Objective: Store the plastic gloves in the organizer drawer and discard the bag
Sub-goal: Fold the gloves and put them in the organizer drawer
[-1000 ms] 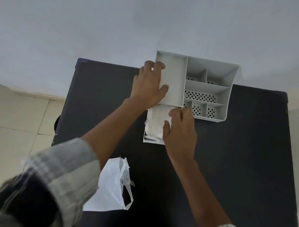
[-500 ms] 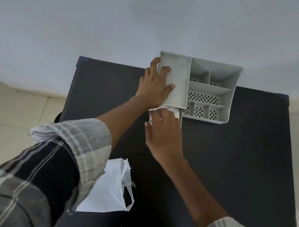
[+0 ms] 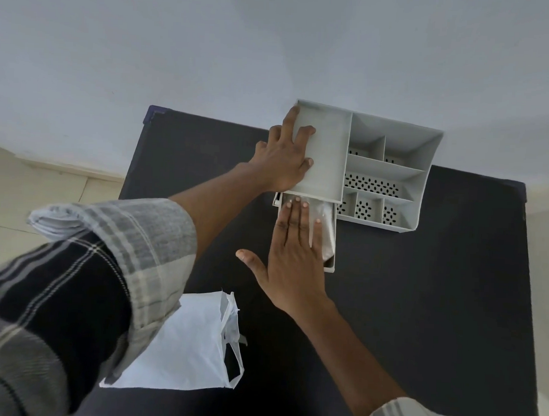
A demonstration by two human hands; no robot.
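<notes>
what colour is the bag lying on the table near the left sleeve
White; the bag lies flat on the black table, seen in the head view, the only one.

Right hand flat on gloves, seemingly inside drawer.

Matt grey plastic organizer, glossy crinkled gloves (clear film), matt dark table

A grey plastic organizer with a flat-topped left section and perforated compartments on its right sits right of centre in the upper half of the frame. Its drawer is pulled out toward the lower frame edge, with clear, crinkled plastic gloves lying inside. A flat white bag, handles to the right, lies at lower centre-left.
</notes>
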